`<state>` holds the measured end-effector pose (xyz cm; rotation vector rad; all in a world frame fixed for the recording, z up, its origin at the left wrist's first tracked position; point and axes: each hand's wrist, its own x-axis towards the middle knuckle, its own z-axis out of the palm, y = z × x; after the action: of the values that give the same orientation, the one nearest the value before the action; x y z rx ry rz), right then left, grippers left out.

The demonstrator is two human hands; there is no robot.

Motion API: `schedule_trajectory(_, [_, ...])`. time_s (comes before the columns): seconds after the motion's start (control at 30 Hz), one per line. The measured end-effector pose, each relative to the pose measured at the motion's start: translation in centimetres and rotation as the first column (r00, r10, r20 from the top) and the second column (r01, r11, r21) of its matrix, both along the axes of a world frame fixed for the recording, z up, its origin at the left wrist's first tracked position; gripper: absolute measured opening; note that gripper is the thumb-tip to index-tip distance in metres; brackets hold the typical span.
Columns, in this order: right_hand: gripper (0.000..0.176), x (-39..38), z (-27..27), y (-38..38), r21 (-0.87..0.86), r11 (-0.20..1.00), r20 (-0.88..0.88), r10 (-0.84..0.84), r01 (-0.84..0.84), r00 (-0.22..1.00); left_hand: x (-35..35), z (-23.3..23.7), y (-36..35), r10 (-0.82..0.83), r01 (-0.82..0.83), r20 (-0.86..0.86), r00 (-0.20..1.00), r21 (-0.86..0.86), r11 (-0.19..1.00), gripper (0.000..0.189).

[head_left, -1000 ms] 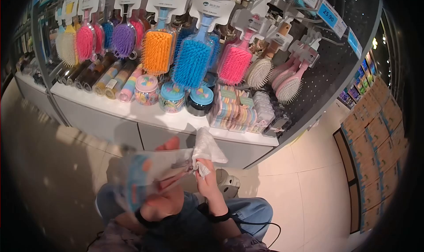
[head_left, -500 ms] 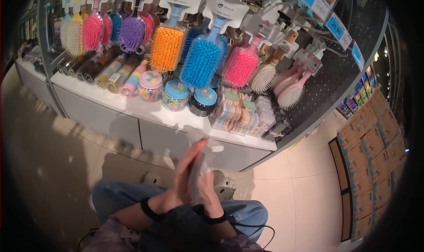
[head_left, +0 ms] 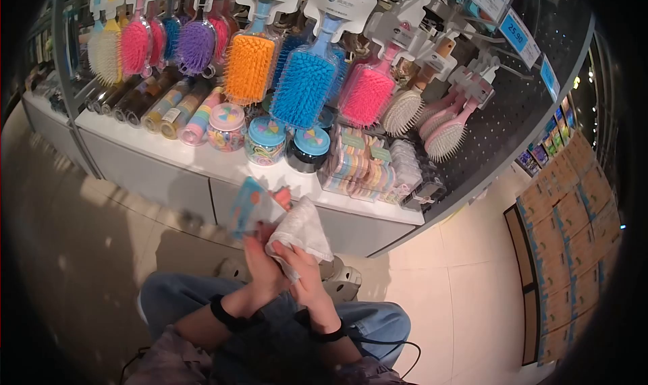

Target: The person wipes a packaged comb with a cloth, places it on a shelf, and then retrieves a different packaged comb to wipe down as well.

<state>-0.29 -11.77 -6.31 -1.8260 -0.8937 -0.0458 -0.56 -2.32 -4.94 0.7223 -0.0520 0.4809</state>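
My left hand (head_left: 265,269) is closed on a small blue-and-white plastic packet (head_left: 247,208) with an orange mark, blurred by motion. A small reddish patch shows beside the packet, but I cannot make out what it is. In my right hand (head_left: 302,271) is a crumpled white wipe (head_left: 305,231), its fingers and thumb closed round the lower part. Both hands are close together above my knees, just in front of the shelf edge. Black bands circle both wrists.
Ahead stands a white shelf (head_left: 169,149) with lidded jars (head_left: 265,142), tubes and clear boxes of hair ties (head_left: 358,162). Hairbrushes (head_left: 307,81) hang above it. Stacked cardboard cartons (head_left: 567,250) stand at the right. My knees (head_left: 374,324) are bent below.
My hands were pressed palm to palm with clear plastic and something white between them. Now they are apart, the packet showing at left and the wipe bunched in the right.
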Motion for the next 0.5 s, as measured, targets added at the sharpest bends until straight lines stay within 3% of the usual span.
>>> schedule_trajectory(0.07, [0.045, 0.6, -0.1, 0.3, 0.010, 1.000, 0.186, 0.025, -0.027, 0.982, 0.4, 1.7, 1.3, 0.168, -0.174, 0.122, 0.978, 0.042, 0.984, 0.071])
schedule_trajectory(0.1, [0.045, 0.7, -0.1, 0.4, 0.015, 1.000, 0.186, 0.021, -0.024, 0.982, 0.6, 2.4, 1.9, 0.164, -0.171, 0.122, 0.979, 0.047, 0.984, 0.071])
schedule_trajectory(0.17, [0.048, 1.0, 0.1, 0.5, -0.028, 0.998, 0.288, -0.045, 0.056, 0.956, 0.7, 3.6, 3.0, 0.250, -0.257, 0.281, 0.927, -0.014, 0.966, 0.072])
schedule_trajectory(0.3, [0.049, 1.1, 0.3, 0.5, -0.012, 0.986, 0.252, -0.156, 0.164, 0.955, 0.0, 5.0, 3.6, 0.300, -0.285, 0.302, 0.905, -0.092, 0.954, 0.071])
schedule_trajectory(0.37, [0.049, 1.1, 0.0, 0.6, 0.005, 0.957, 0.239, -0.284, 0.291, 0.929, -0.2, 5.0, 3.6, 0.285, -0.279, 0.401, 0.871, -0.073, 0.957, 0.070])
schedule_trajectory(0.5, [0.049, 0.9, 0.5, 0.6, 0.045, 0.962, 0.242, -0.273, 0.271, 0.931, -0.4, 5.0, 3.3, 0.283, -0.294, 0.411, 0.867, -0.037, 0.955, 0.070])
